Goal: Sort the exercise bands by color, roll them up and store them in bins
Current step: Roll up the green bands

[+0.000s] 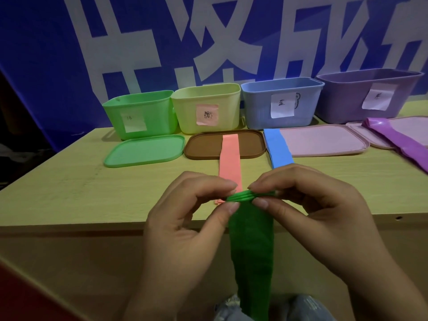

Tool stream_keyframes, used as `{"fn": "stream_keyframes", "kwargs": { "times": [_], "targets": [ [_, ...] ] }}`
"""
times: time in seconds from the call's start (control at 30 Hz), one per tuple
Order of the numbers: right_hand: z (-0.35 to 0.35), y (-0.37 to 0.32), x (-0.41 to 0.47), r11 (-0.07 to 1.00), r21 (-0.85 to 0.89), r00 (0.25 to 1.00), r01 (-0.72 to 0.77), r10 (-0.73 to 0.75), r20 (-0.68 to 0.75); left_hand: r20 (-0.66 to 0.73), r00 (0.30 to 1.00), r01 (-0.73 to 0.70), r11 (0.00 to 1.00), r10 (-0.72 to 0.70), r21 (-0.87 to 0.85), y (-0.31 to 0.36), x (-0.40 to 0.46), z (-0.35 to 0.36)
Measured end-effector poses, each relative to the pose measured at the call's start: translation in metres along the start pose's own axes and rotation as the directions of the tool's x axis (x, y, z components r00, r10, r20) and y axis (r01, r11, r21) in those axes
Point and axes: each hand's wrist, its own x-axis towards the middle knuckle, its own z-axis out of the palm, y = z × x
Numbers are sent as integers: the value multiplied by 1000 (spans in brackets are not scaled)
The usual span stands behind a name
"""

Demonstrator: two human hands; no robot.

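Behind the pale wooden table (69, 181) hangs a blue banner (46, 54) with large white characters. Four open bins stand in a row along the table's far edge, each with a paper label on its front: a green bin (139, 114), a yellow bin (206, 107), a blue bin (281, 101) and a purple bin (368, 95). Their insides cannot be seen from this angle, so what they hold cannot be told.

Lids lie flat in front of them: a green lid (143, 149), a brown lid (203, 144) and two pink lids (324, 140). A pink band (229, 158) runs from the brown lid toward the near edge. A blue band (278, 148) lies across the left end of a pink lid, and a purple band (398, 140) lies over the right-hand pink lid.

Over the near edge, the left hand (185, 228) and the right hand (319, 218) each pinch one end of the rolled top of the green band (251, 239) between thumb and fingertips. The unrolled part of it hangs down in front of the table
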Motion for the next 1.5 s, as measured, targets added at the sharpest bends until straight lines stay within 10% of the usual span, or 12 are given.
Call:
{"fn": "stream_keyframes", "kwargs": {
  "times": [0.57, 0.8, 1.07, 1.27, 1.5],
  "targets": [
    [-4, -7, 4, 972, 128, 978, -195, 181, 108, -23, 992, 109, 942, -122, -317, -4, -1, 4],
    [-6, -6, 7, 963, 179, 978, -200, 187, 91, 276, 915, 379, 865, -296, -329, -13, -1, 3],
    [-4, -3, 8, 951, 210, 968, -225, 195, 157, 144, 934, 358, 854, -328, -377, -17, -3, 10],
    [-2, -6, 13, 949, 254, 982, -187, 183, 40, 432, 815, 576, 618, -386, -535, -25, -1, 9],
    [-7, -10, 22, 919, 345, 980, -192, 159, 122, 642, 730, 628, 601, -234, -494, -35, 11, 4]
  ]
}}
